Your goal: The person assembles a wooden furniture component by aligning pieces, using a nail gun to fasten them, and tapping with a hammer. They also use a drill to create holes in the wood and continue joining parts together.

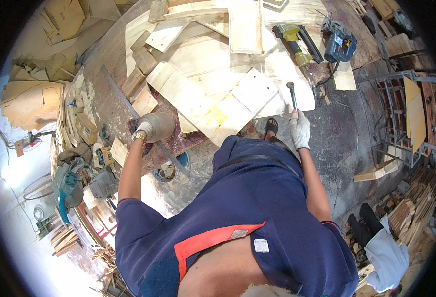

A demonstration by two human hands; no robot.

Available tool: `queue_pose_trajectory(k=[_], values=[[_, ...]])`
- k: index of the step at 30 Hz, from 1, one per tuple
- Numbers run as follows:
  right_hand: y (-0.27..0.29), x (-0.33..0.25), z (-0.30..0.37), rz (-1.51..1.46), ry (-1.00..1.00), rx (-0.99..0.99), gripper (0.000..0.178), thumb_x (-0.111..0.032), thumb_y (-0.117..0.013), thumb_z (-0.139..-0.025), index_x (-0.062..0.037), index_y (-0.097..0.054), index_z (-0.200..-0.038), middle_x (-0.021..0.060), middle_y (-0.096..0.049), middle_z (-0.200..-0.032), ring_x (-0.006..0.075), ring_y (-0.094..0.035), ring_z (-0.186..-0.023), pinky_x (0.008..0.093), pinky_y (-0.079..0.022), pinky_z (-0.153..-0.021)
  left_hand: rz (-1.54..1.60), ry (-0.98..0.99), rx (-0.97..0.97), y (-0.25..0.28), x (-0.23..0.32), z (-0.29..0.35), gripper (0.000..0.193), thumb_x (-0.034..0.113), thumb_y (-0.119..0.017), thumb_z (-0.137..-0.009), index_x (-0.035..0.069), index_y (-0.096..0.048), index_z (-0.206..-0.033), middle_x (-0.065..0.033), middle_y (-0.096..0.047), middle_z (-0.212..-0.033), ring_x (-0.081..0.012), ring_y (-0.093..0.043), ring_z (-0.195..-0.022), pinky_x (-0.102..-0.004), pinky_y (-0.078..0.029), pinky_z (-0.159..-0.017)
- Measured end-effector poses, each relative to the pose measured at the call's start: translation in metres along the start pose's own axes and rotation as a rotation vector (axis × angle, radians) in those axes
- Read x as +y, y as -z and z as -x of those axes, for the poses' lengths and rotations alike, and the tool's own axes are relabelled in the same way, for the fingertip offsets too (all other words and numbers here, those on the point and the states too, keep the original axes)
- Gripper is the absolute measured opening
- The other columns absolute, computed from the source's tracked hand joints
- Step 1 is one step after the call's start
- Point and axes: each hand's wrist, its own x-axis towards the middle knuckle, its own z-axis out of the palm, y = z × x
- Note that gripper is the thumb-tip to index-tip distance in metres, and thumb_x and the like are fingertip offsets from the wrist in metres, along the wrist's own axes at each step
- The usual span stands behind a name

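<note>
In my right hand (300,129), which wears a pale knitted glove, is a hammer (293,97) with a dark head and a metal shaft pointing away from me. The head lies over the edge of a pale wooden sheet. My left hand (147,127), gloved too with a watch at the wrist, is over the table's left front edge beside a greyish rounded shape (163,125). Its fingers are hidden, so I cannot make out its grip. A red and black object (132,125) shows beside that hand. Between my hands lie a long board (178,91) and a square panel with small holes (255,91).
A yellow-green nail gun (297,43) and a blue jigsaw (339,42) lie at the far right of the table. Wooden frame pieces (246,29) are at the back. A metal rack (396,114) stands right, a teal saw (68,190) left, and stacked strips (418,203) lower right.
</note>
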Motion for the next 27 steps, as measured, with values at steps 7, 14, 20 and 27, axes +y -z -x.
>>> queue_pose_trajectory(k=[7, 14, 20, 27], values=[[0.002, 0.011, -0.011, 0.099, -0.064, -0.129, 0.059, -0.048, -0.042, -0.104, 0.0038, -0.068, -0.096, 0.0336, -0.066, -0.093, 0.0519, -0.064, -0.095, 0.0575, -0.048, -0.082, 0.872, 0.226, 0.66, -0.04, -0.031, 0.045, 0.025, 0.018, -0.065, -0.072, -0.001, -0.072, -0.086, -0.0223, -0.068, -0.085, -0.0351, -0.068, -0.079, -0.0412, -0.053, -0.074], [0.006, 0.003, -0.01, 0.062, -0.075, -0.108, 0.061, -0.049, -0.042, -0.104, 0.0048, -0.07, -0.095, 0.0335, -0.067, -0.093, 0.0518, -0.065, -0.094, 0.056, -0.049, -0.082, 1.339, -0.113, 1.208, 0.107, 0.094, 0.01, 0.019, 0.012, -0.069, -0.088, -0.004, -0.076, -0.095, -0.0092, -0.073, -0.084, -0.0169, -0.066, -0.076, -0.0311, -0.052, -0.074], [0.013, -0.001, -0.011, 0.077, -0.106, -0.147, 0.062, -0.049, -0.041, -0.105, 0.0045, -0.07, -0.096, 0.0315, -0.068, -0.088, 0.0477, -0.067, -0.09, 0.0529, -0.051, -0.08, 1.188, -0.168, 1.097, 0.219, 0.198, -0.103, 0.02, 0.02, -0.07, -0.084, 0.005, -0.078, -0.093, -0.0131, -0.072, -0.081, -0.022, -0.068, -0.073, -0.0348, -0.052, -0.072], [0.019, -0.005, -0.01, 0.041, -0.109, -0.172, 0.061, -0.05, -0.041, -0.105, 0.0046, -0.068, -0.101, 0.0334, -0.067, -0.096, 0.0519, -0.063, -0.099, 0.0548, -0.048, -0.083, 0.927, -0.181, 1.244, 0.221, 0.225, -0.147, 0.009, 0.015, -0.065, -0.084, 0.007, -0.067, -0.085, -0.0146, -0.071, -0.086, -0.0328, -0.069, -0.083, -0.0414, -0.054, -0.075]])
